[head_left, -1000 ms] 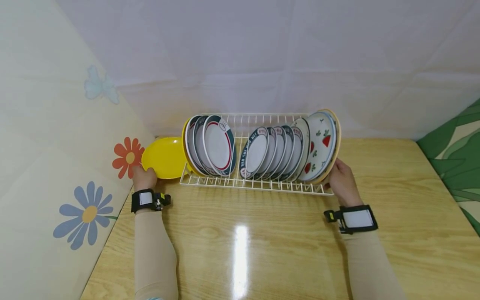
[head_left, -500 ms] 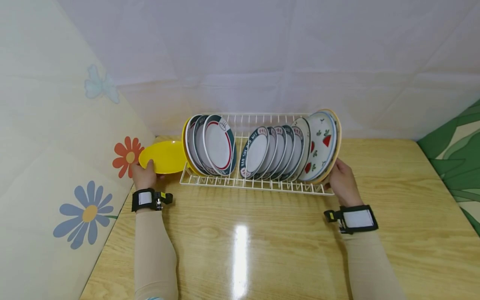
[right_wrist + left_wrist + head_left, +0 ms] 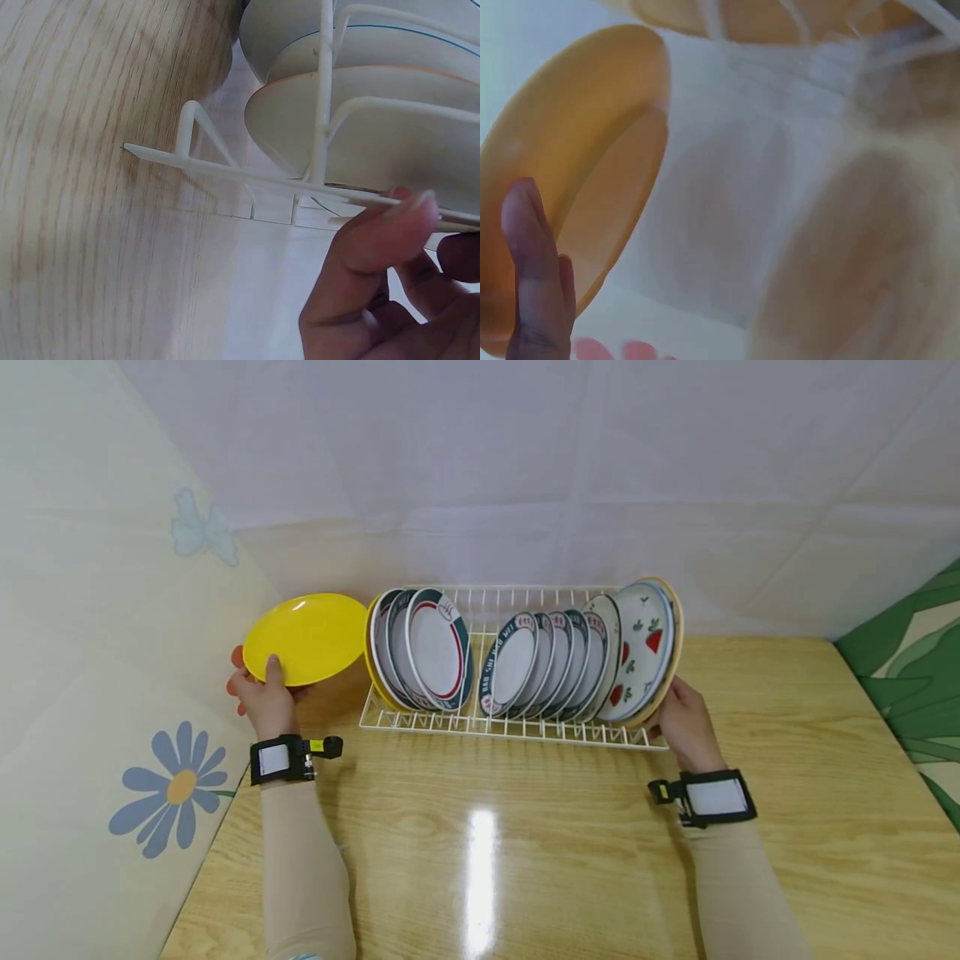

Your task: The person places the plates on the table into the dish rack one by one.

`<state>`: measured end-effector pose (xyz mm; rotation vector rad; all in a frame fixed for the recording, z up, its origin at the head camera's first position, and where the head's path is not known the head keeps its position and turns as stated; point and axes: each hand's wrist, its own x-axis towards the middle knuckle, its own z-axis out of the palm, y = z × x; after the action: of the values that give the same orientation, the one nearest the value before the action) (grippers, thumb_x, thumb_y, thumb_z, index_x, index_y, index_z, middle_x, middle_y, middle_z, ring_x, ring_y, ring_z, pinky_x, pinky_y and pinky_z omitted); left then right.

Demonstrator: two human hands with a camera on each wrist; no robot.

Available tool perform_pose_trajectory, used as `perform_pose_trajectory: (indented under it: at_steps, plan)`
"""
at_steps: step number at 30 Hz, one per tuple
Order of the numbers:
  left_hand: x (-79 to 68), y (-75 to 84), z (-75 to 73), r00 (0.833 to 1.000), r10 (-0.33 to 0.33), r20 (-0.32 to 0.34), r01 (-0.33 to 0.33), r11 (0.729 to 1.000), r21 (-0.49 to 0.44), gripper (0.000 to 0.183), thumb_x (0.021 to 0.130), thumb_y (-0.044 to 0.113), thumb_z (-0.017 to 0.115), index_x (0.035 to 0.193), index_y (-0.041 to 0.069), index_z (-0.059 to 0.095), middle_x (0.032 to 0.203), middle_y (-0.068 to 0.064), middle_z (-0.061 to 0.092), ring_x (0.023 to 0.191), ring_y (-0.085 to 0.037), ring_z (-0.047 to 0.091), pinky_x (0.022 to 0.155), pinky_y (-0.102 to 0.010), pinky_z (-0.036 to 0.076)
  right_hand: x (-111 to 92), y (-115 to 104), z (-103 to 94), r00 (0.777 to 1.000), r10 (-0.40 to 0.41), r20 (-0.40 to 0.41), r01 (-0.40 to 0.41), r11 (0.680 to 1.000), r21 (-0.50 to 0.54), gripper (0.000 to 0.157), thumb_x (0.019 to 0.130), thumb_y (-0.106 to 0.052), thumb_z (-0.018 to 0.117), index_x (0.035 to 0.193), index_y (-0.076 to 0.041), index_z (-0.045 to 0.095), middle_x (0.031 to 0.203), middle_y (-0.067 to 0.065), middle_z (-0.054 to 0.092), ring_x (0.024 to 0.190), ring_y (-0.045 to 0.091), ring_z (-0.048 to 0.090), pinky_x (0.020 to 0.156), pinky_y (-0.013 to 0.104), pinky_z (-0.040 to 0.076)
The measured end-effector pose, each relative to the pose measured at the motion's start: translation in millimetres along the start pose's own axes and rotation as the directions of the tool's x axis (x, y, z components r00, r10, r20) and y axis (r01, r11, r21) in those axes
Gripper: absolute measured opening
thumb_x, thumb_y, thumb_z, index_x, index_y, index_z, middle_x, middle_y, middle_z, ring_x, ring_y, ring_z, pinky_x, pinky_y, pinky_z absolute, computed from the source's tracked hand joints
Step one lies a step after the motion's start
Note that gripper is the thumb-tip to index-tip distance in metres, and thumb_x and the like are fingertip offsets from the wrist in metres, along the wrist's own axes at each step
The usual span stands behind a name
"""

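A yellow plate (image 3: pixel 307 639) is tilted in the air left of the white wire dish rack (image 3: pixel 517 737). My left hand (image 3: pixel 268 697) grips its near-left rim, with the thumb laid over the inner face; the left wrist view shows the thumb (image 3: pixel 532 255) along the plate. The fingers under the plate are mostly hidden. At the rack's right end my right hand (image 3: pixel 686 722) holds the frame; in the right wrist view the thumb (image 3: pixel 394 232) lies on a rack wire, fingers curled beneath. Next to that hand stands an orange-rimmed plate (image 3: pixel 360 127).
In the rack, small dark-rimmed plates (image 3: pixel 513 664) stand in the middle, larger ones (image 3: pixel 438 647) at the left, and a strawberry-patterned plate (image 3: pixel 641 652) at the right. Another yellow plate (image 3: pixel 372 677) is leftmost. The rack sits on a wooden table (image 3: pixel 600 835) against a pale backdrop.
The yellow plate in my left hand has come up and left, away from the rack's left end, and its inner face shows more. My right hand and the rack have stayed put.
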<state>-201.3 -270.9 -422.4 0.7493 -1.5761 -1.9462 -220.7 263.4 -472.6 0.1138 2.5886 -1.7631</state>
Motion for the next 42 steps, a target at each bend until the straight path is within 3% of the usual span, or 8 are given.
perform_pose_trajectory:
  at_steps: [7,17,19,22,28,32,38,42]
  plan:
    - [-19.5,25.2,5.8,0.988,0.152,0.002,-0.149,0.976,-0.157,0.058,0.097,0.024,0.074,0.141,0.020,0.036,0.129,-0.004,0.056,0.088,-0.020,0.075,0.067,-0.026,0.061,0.7,2.6,-0.4,1.000,0.004,-0.002,-0.004,1.000,0.016,0.059,0.114,-0.041,0.026,0.155,-0.003,0.044,0.081,-0.016,0.060,0.066,0.009,0.059,0.055,0.033,0.055]
    - [-53.4,47.7,28.4,0.925,0.379,0.011,-0.366,0.899,-0.240,0.061,0.093,0.007,0.074,0.141,0.019,0.038,0.135,-0.011,0.061,0.109,-0.031,0.073,0.071,-0.033,0.062,0.2,2.4,-0.4,1.000,0.019,-0.012,-0.018,1.000,0.016,0.060,0.114,-0.041,0.027,0.154,-0.002,0.045,0.078,-0.017,0.060,0.065,0.008,0.058,0.055,0.031,0.054]
    - [-60.0,48.0,36.5,0.901,0.433,0.035,-0.411,0.875,-0.254,0.059,0.093,0.002,0.071,0.140,0.017,0.039,0.134,-0.013,0.062,0.113,-0.032,0.071,0.077,-0.033,0.062,-0.1,1.7,-0.2,1.000,0.021,-0.016,-0.021,1.000,0.014,0.060,0.113,-0.042,0.027,0.153,-0.002,0.046,0.079,-0.017,0.060,0.065,0.008,0.058,0.055,0.032,0.055]
    - [-70.5,46.0,49.3,0.844,0.529,0.087,-0.499,0.834,-0.235,0.057,0.092,-0.001,0.067,0.139,0.013,0.040,0.132,-0.015,0.062,0.114,-0.034,0.068,0.086,-0.033,0.062,0.2,1.2,0.2,0.999,0.027,-0.022,-0.026,1.000,0.017,0.060,0.113,-0.044,0.029,0.152,-0.003,0.049,0.078,-0.017,0.061,0.066,0.009,0.058,0.055,0.032,0.055]
    - [-94.0,32.7,72.4,0.751,0.632,0.191,-0.638,0.769,-0.041,0.059,0.094,0.006,0.070,0.145,0.011,0.041,0.127,-0.015,0.068,0.110,-0.026,0.073,0.085,-0.028,0.061,2.6,0.4,1.1,0.999,0.029,-0.025,-0.029,0.999,0.025,0.059,0.113,-0.043,0.029,0.150,-0.003,0.051,0.078,-0.019,0.061,0.067,0.009,0.059,0.054,0.032,0.055]
    - [-107.2,19.6,86.7,0.699,0.675,0.236,-0.711,0.689,0.140,0.057,0.096,0.014,0.071,0.147,0.011,0.045,0.124,-0.015,0.072,0.099,-0.026,0.077,0.074,-0.024,0.061,3.4,-0.8,1.4,0.999,0.032,-0.029,-0.031,0.999,0.026,0.059,0.113,-0.043,0.030,0.150,-0.002,0.051,0.076,-0.019,0.060,0.066,0.009,0.059,0.053,0.032,0.055]
    - [-123.6,3.2,106.5,0.615,0.713,0.335,-0.783,0.507,0.360,0.052,0.097,0.014,0.068,0.146,0.009,0.050,0.116,-0.019,0.073,0.080,-0.031,0.076,0.062,-0.040,0.062,3.7,-1.4,1.2,0.999,0.032,-0.029,-0.032,0.999,0.028,0.059,0.113,-0.043,0.030,0.149,-0.001,0.051,0.075,-0.019,0.060,0.065,0.008,0.059,0.053,0.031,0.055]
    - [-130.9,-6.4,115.5,0.556,0.729,0.399,-0.815,0.387,0.430,0.052,0.097,0.010,0.066,0.147,0.007,0.051,0.124,-0.018,0.072,0.071,-0.033,0.072,0.058,-0.041,0.059,3.2,-0.9,1.4,0.999,0.027,-0.030,-0.026,0.999,0.023,0.059,0.113,-0.043,0.030,0.148,-0.001,0.052,0.075,-0.019,0.060,0.065,0.008,0.059,0.053,0.031,0.055]
